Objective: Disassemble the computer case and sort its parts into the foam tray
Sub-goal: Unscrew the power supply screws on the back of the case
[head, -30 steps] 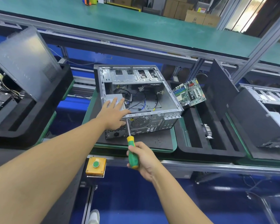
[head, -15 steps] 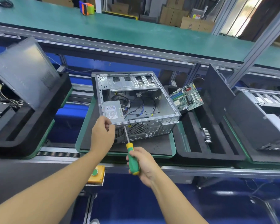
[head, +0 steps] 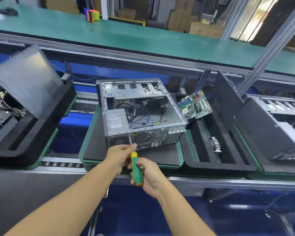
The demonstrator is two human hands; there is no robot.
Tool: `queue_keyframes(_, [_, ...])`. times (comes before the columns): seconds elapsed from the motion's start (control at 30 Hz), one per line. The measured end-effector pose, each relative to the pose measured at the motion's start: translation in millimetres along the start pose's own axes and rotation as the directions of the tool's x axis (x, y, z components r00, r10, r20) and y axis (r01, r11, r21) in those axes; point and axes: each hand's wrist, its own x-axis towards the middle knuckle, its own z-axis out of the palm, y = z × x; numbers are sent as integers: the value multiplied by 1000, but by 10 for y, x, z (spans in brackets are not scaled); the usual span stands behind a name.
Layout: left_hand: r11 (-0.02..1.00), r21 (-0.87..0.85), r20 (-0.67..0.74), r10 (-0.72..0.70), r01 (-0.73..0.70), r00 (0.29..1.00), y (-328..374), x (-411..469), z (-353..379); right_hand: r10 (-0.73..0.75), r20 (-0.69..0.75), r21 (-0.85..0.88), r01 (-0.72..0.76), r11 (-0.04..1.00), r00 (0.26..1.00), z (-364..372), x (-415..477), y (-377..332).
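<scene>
An open silver computer case (head: 160,97) lies on its side on a green-rimmed carrier (head: 85,150). A grey power supply (head: 117,120) and loose cables sit inside it. My right hand (head: 149,174) grips the green and yellow handle of a screwdriver (head: 135,169); its tip touches the case's rear panel beside the fan grille. My left hand (head: 120,155) pinches the screwdriver shaft just below the case. To the right stands a black foam tray (head: 218,166) holding a green motherboard (head: 195,104), a small card (head: 215,143) and a leaning dark side panel (head: 226,99).
Another foam tray (head: 24,150) on the left holds a leaning grey panel (head: 26,79), a drive and cables. A second case (head: 276,126) lies at far right. A green shelf (head: 143,36) with an orange tape dispenser (head: 92,15) runs behind. An aluminium rail (head: 228,182) crosses in front.
My left hand came off the power supply and the case's edge and moved down to the screwdriver shaft. The screwdriver stays at the rear panel; the view has tilted slightly.
</scene>
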Motion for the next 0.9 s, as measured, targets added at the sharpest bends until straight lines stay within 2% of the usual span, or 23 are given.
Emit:
queue_keyframes(0.1, [996,-72,68,-50,55,996,13,-3,-35,92,106,39,-97,995,990,-61,-65,29])
queue_keyframes(0.2, [983,-158,122,-71,90,990,-3,15,-76,167,205,-35,-164,986,964,-122,-100,39])
queue_keyframes(0.37, [997,31,173,-75,70,982,54,-23,-60,97,64,-23,-95,995,993,-107,-77,62])
queue_keyframes(0.43, [997,54,179,-62,53,982,88,-39,-40,51,29,-61,-49,997,998,-116,-72,88])
queue_keyframes(0.57, [993,-81,139,-77,89,987,101,-7,-39,22,6,-15,-21,1000,1000,-86,-100,74])
queue_keyframes(0.67, [978,-149,170,-123,149,978,82,30,-78,94,82,72,-100,992,992,-58,-143,43])
queue_keyframes(0.77, [977,-144,176,-134,160,975,40,53,-101,119,130,123,-136,983,984,-78,-155,71])
queue_keyframes(0.9, [983,-124,175,-114,137,978,65,67,-61,20,61,109,-26,994,998,-69,-142,118])
